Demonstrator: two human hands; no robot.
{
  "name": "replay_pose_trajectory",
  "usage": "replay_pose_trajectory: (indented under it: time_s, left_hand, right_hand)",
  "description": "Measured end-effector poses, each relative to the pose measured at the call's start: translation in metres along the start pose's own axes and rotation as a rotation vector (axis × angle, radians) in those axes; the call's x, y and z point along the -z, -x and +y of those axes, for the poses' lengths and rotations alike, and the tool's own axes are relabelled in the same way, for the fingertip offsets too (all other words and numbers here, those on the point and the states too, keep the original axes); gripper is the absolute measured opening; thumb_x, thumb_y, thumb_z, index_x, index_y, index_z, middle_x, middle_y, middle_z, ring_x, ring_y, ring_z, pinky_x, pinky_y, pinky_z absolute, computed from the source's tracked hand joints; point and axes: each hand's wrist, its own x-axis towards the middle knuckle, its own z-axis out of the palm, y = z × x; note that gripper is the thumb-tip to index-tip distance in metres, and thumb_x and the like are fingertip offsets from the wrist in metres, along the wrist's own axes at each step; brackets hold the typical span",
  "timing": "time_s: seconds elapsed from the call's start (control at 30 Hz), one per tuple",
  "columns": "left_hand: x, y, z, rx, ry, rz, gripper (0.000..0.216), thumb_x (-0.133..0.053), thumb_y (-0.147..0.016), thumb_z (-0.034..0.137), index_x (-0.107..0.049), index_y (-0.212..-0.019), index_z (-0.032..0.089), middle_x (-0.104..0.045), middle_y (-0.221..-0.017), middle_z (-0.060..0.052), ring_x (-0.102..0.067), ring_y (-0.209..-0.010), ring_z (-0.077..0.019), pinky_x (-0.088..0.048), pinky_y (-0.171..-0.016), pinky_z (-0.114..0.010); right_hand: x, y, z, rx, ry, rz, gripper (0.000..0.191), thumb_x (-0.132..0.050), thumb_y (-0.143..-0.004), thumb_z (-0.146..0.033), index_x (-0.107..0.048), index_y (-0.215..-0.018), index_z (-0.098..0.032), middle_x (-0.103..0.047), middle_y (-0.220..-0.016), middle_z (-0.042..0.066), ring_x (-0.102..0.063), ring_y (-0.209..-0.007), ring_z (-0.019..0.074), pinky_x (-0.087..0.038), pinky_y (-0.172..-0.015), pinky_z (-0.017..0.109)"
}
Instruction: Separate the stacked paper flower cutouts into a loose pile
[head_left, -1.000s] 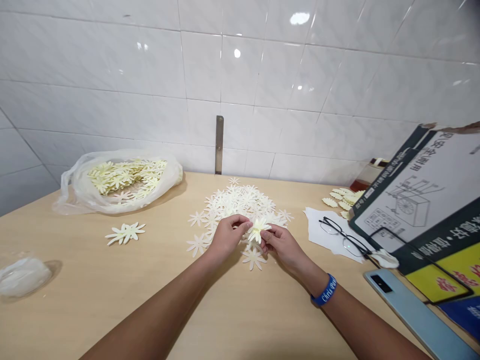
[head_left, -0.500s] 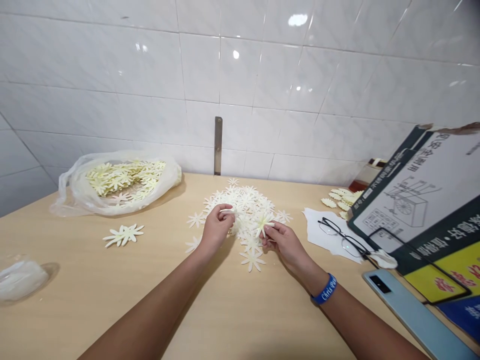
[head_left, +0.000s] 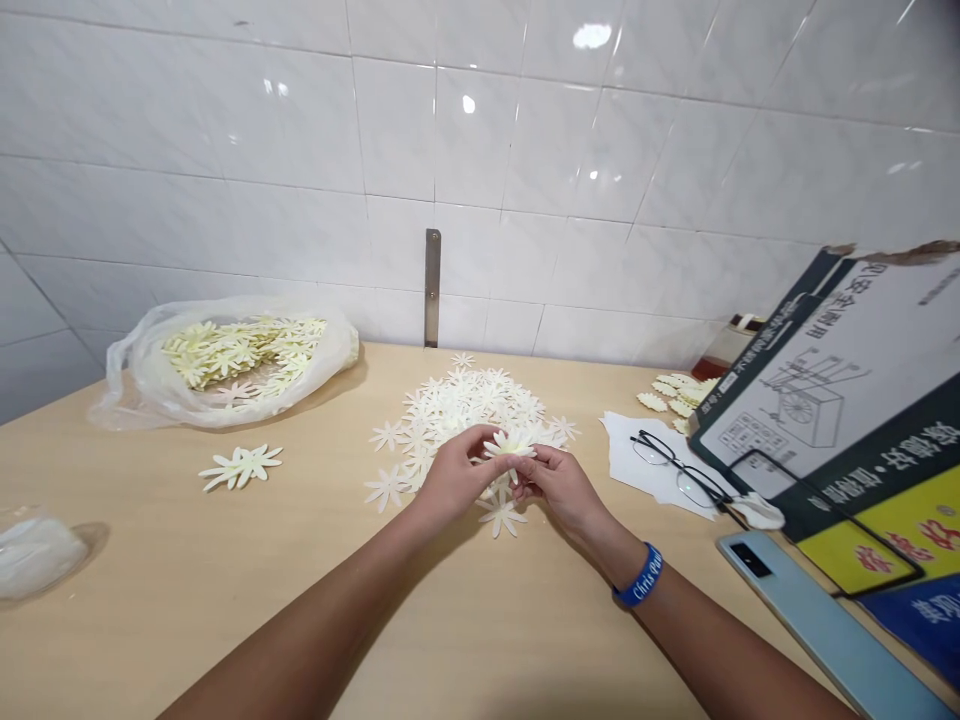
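Observation:
Between my two hands is a pale cream, star-shaped artificial flower [head_left: 511,442] with several narrow petals and a yellowish middle. My left hand [head_left: 466,470] pinches its left side, thumb in front. My right hand [head_left: 559,484], with a blue wristband, grips its right side; some of its fingertips are hidden behind the petals. Both hands are just in front of a heap of similar white flower pieces [head_left: 450,410] on the table. A single flower piece [head_left: 501,512] lies flat below the hands.
A clear plastic bag [head_left: 330,375] of yellowish flower pieces lies back left, with a small flower stack [head_left: 241,467] before it. At right are white paper [head_left: 621,455], glasses [head_left: 679,470], a phone [head_left: 817,620], a printed box [head_left: 825,400] and scalloped cream pieces [head_left: 652,402].
My left hand has moved right and closed on the flower in my right hand. The right hand has stayed nearly in place. The view has shifted slightly.

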Motion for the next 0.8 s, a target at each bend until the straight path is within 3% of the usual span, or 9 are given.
replay_pose_trajectory:
  time_s: [0.13,0.37,0.63,0.7,0.8]
  left_hand:
    - [0.0,-0.002,-0.002,0.174,0.089,-0.026,0.022,-0.071,-0.068,0.034,-0.057,-0.068,0.017,-0.052,-0.049,0.005,-0.05,-0.048,-0.0098,-0.037,-0.048,-0.021]
    - [0.005,-0.007,-0.011,0.183,0.143,-0.045,0.026,-0.068,-0.07,0.038,-0.058,-0.062,0.016,-0.053,-0.056,0.003,-0.056,-0.055,-0.0119,-0.048,-0.06,-0.025]
    - [0.002,-0.005,-0.008,0.104,0.143,-0.084,0.038,-0.06,-0.076,0.041,-0.042,-0.051,0.017,-0.031,-0.054,0.006,-0.04,-0.052,-0.008,-0.052,-0.059,-0.025]
    - [0.002,-0.007,-0.011,0.109,0.19,-0.078,0.038,-0.061,-0.075,0.044,-0.045,-0.053,0.017,-0.034,-0.055,0.006,-0.044,-0.053,-0.0088,-0.054,-0.063,-0.028]
    - [0.004,-0.012,-0.015,0.135,0.283,-0.076,0.034,-0.064,-0.073,0.047,-0.056,-0.063,0.015,-0.052,-0.064,0.002,-0.056,-0.064,-0.0135,-0.056,-0.072,-0.034]
  right_hand:
    - [0.0,0.0,0.001,0.008,0.05,-0.036,0.034,-0.076,-0.069,-0.046,-0.059,-0.061,-0.017,-0.062,-0.055,0.0,-0.057,-0.049,0.0129,-0.048,-0.052,0.027]
    - [0.002,0.0,-0.001,0.0,0.022,-0.094,0.031,-0.075,-0.071,-0.045,-0.062,-0.07,-0.017,-0.062,-0.06,0.0,-0.058,-0.053,0.0127,-0.05,-0.057,0.028]
    - [0.002,0.0,-0.004,0.037,0.033,-0.075,0.031,-0.074,-0.072,-0.045,-0.06,-0.069,-0.017,-0.063,-0.062,0.0,-0.056,-0.053,0.0116,-0.046,-0.054,0.026]
    - [0.004,-0.001,-0.003,0.041,0.031,-0.069,0.031,-0.074,-0.072,-0.044,-0.06,-0.069,-0.017,-0.062,-0.06,0.0,-0.055,-0.053,0.0114,-0.046,-0.054,0.026]
    - [0.007,-0.004,0.0,0.05,0.024,-0.053,0.031,-0.074,-0.072,-0.044,-0.059,-0.068,-0.017,-0.06,-0.06,-0.001,-0.054,-0.052,0.0109,-0.046,-0.054,0.026]
